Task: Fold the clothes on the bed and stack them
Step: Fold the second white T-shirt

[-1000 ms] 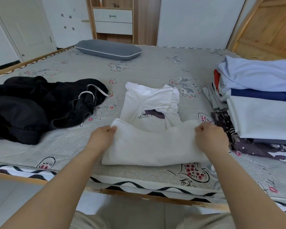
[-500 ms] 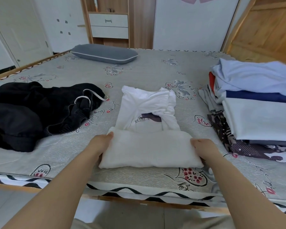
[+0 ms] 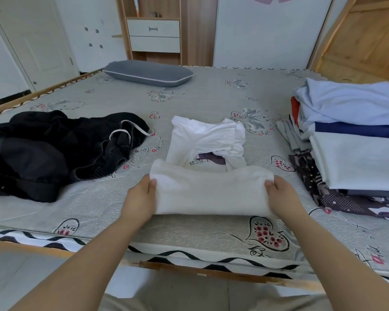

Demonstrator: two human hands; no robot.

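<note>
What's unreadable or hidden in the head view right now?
- Fingertips of the left hand and right hand: tucked under the white T-shirt.
- T-shirt print: partly covered by the folded hem; only "DACE" shows, the smaller line is too small to read.
- Folded stack: cut off by the right edge, so its count is unclear.
- Black clothes: cut off at the left edge; bunched, type unclear.

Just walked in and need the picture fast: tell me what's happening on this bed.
A person is folding a white T-shirt near the front edge of the bed. The left hand and right hand each grip one end of its doubled-over lower part; the printed upper part lies flat beyond. A stack of folded clothes sits to the right, and a crumpled black garment waits unfolded on the left.
</note>
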